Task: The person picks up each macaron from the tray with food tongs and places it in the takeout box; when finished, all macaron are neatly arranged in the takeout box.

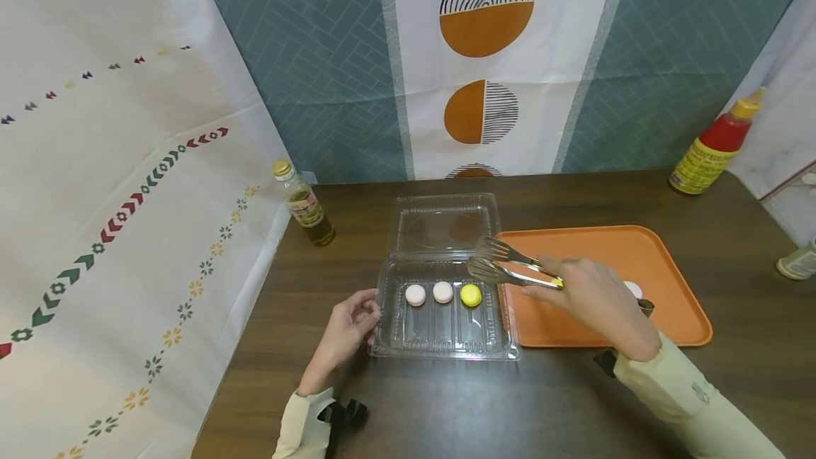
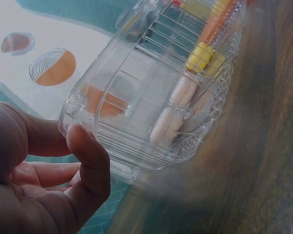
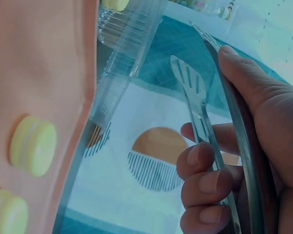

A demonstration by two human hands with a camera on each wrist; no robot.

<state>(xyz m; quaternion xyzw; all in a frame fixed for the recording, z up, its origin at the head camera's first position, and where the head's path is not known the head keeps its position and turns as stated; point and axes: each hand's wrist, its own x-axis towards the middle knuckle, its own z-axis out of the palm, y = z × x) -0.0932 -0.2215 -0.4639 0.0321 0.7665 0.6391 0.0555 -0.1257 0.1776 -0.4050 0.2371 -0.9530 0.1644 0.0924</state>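
Note:
A clear plastic clamshell container (image 1: pixel 446 346) lies with its lid (image 1: pixel 440 225) folded back. In its base sit a row of macarons: a pale pink macaron (image 1: pixel 416 295), a second pale pink macaron (image 1: pixel 443 292) and a yellow macaron (image 1: pixel 471 296). My left hand (image 1: pixel 349 324) pinches the container's left edge between thumb and finger. My right hand (image 1: pixel 596 299) grips metal tongs (image 1: pixel 510 271), whose parted, slotted tips hang over the container's right side with nothing between them. In the right wrist view, a yellow macaron (image 3: pixel 33 146) and another yellow macaron (image 3: pixel 9 213) lie on the orange tray (image 3: pixel 49 58).
The orange tray (image 1: pixel 612 239) stands right beside the container, with a pale macaron (image 1: pixel 632 289) partly hidden by my right hand. An oil bottle (image 1: pixel 309 211) stands at back left. A red and yellow squeeze bottle (image 1: pixel 714 147) and a small jar (image 1: pixel 797 262) are at right.

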